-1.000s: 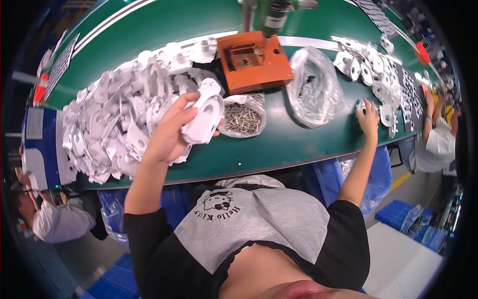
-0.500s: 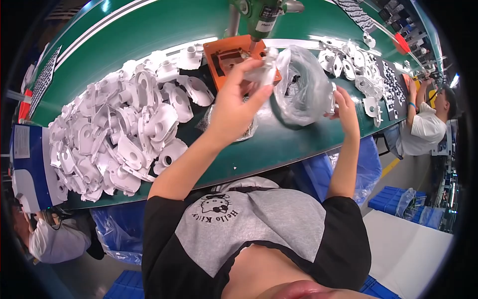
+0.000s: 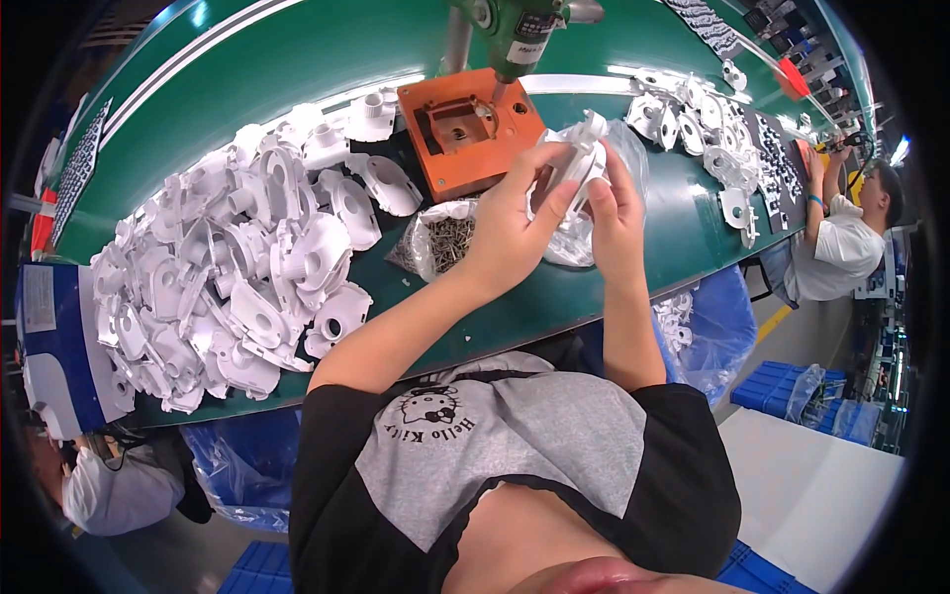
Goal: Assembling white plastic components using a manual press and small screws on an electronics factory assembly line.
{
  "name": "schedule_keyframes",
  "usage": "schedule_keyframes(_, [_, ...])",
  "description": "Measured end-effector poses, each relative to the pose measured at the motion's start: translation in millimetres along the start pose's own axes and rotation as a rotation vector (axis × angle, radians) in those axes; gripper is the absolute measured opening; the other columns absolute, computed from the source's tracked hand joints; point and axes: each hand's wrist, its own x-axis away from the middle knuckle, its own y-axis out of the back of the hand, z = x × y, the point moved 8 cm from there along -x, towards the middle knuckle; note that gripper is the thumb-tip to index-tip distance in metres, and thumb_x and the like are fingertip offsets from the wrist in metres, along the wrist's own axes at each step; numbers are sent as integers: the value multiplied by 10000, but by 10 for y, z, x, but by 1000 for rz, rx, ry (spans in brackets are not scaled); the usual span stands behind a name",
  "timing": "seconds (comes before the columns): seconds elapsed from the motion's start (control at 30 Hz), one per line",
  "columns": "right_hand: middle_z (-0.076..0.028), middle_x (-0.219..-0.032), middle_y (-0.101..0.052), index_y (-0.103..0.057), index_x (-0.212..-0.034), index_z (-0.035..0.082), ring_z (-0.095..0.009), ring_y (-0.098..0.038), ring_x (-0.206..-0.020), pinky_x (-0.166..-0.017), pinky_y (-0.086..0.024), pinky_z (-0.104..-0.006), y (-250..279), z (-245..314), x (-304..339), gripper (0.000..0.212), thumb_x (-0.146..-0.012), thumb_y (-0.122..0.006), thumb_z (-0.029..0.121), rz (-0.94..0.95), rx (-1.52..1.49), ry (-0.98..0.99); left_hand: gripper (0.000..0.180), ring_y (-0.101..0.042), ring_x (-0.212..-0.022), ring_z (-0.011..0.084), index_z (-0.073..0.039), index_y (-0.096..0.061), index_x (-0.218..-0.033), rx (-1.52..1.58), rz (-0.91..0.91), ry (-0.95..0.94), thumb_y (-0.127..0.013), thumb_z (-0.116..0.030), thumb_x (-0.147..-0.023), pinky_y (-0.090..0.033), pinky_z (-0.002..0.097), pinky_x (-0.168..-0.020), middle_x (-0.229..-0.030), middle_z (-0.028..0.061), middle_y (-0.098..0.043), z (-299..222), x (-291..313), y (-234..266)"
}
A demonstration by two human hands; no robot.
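My left hand [image 3: 515, 218] and my right hand [image 3: 617, 213] meet over the table. Between them they hold white plastic housing pieces [image 3: 588, 158], pressed face to face; my fingers hide part of them. Left of the hands sits an orange fixture block [image 3: 457, 180] with a hollow, and no white piece shows in it. A green screwdriving or drilling machine [image 3: 510, 40] points its tip down at the block's far edge. Nearer my left wrist lies a clear bag of small metal screws [image 3: 447, 242]. A clear plastic bag [image 3: 568, 249] lies behind and under the held pieces.
A big heap of white plastic pieces [image 3: 228, 267] covers the table's left side. More white pieces [image 3: 727, 163] lie at the right, beside a dark sheet of small parts [image 3: 777, 173]. A blue lined bin [image 3: 708, 327] stands below the edge. A co-worker [image 3: 846, 238] sits far right.
My left hand has moved right, away from the orange block, with a white piece. My right hand has come left with another, and the two pieces are now together. The screw bag shows more fully.
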Motion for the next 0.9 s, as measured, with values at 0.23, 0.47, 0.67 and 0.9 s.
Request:
schedule_keyframes(0.23, [-158,-1144,-578,-344,-1401,34,-159,-598,-947,-736,-493,-250,-17,97,22,598,-889,-616,179,3,281,45,313,-602,-853,148,-7,-490,-1170,121,-5,59,-560,-193,-929,-491,264,-750,-1002,109,-608,8,103,-38])
schedule_keyframes(0.47, [-124,-1146,-541,-330,-1317,25,-147,-579,-949,-728,-521,-261,27,-142,72,530,-908,-595,234,1,-2,-70,307,-617,-878,178,-7,-519,-1183,62,138,127,-530,-200,-943,-504,295,-800,-993,105,-603,36,104,-86])
schedule_keyframes(0.67, [-101,-1096,-539,-354,-1252,26,-142,-579,-920,-753,-521,-272,164,-333,43,471,-918,-582,267,60,-206,-150,334,-588,-976,296,-23,-557,-1156,-419,181,-106,-592,-186,-866,-457,385,-869,-971,130,-607,-157,74,-137])
schedule_keyframes(0.9, [-129,-1014,-612,-450,-1186,6,-231,-645,-903,-746,-510,-302,262,-457,-35,308,-959,-491,211,156,-285,-191,271,-609,-941,322,-57,-608,-1075,-820,166,-295,-613,-76,-804,-488,387,-780,-952,152,-638,-385,-67,133])
